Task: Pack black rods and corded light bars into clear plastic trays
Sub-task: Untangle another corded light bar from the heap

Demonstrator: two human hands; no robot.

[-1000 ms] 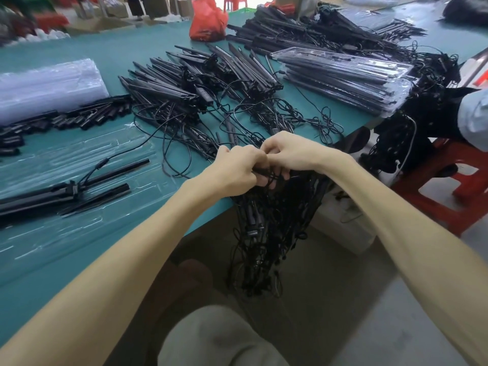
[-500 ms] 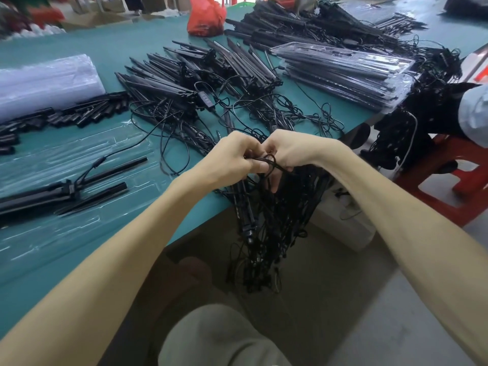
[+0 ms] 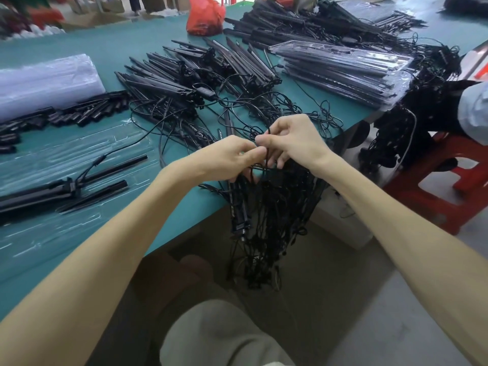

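Now my left hand (image 3: pixel 231 157) and right hand (image 3: pixel 293 138) both pinch 1 black cord (image 3: pixel 267 155) above the tangle (image 3: pixel 277 212) that hangs off the table (image 3: pixel 118 46) at its near edge. A hard tug could tighten knots or drag light bars (image 3: pixel 239 204) to the floor, well right of the clear tray (image 3: pixel 111 143).

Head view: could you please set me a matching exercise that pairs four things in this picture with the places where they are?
Things:
1 red bag
2 red stool
3 cord bundle
4 stack of filled trays

Places:
a hanging over the near edge of the table
b on the floor at right
c far across the table, near the middle
d on the table by its right edge

Pairs: 1-c; 2-b; 3-a; 4-d
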